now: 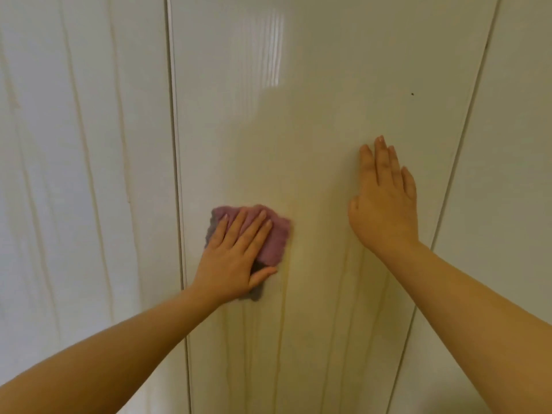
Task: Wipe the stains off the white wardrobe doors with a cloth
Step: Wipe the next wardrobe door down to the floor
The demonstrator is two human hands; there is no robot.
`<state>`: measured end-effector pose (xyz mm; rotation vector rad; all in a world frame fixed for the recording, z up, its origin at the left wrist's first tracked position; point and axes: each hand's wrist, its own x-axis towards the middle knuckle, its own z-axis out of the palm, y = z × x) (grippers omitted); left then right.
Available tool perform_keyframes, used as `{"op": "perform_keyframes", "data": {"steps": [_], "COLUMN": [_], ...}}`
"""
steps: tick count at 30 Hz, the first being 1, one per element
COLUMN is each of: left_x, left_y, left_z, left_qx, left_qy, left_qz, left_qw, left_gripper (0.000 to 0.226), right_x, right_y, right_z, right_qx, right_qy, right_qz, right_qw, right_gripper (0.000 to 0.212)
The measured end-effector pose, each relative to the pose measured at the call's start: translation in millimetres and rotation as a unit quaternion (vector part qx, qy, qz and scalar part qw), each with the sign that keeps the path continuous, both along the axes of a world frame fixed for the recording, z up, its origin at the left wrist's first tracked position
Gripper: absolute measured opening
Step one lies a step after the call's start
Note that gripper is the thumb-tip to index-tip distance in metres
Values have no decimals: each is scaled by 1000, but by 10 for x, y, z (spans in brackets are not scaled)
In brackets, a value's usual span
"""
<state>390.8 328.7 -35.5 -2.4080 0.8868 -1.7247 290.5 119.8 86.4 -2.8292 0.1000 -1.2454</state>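
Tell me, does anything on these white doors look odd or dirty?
Yes. A small dark speck sits high on the middle door, right of centre, and faint yellowish streaks run down below the cloth, marring the glossy white.

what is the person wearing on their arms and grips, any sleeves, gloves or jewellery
Nothing worn shows. The left forearm and right forearm are bare to the frame edge, no sleeves. The left grip and right grip have no gloves, rings, watch or bracelet.

The white wardrobe door [313,85] looks smooth and glossy with reflections, while the purple cloth [276,234] is fuzzy and matt.
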Motion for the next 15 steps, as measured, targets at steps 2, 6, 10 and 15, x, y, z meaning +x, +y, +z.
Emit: {"op": "perform_keyframes", "data": {"steps": [2, 6, 10, 15], "left_x": [-20, 33, -11, 7], "left_y": [-199, -477, -268, -410], "left_z": [474, 643, -148, 617], "left_qx": [-51, -75, 49, -26], "left_qy": [6, -3, -5, -36], "left_qz": [-13, -2, -26, -29], "left_qw": [999, 997, 998, 999], "left_gripper": [78, 78, 74, 76], "right_x": [-15, -7, -50, -96], "right_y": [-38, 5, -29, -147], "right_z": [-33, -95, -150, -135], "right_qx": [2, 2, -5, -1], "right_qy": [1, 8, 13, -1], "right_qz": [4, 14, 20, 14], "right_qw": [1000, 1000, 1000, 1000], "right_gripper": [71, 71, 71, 72]}}
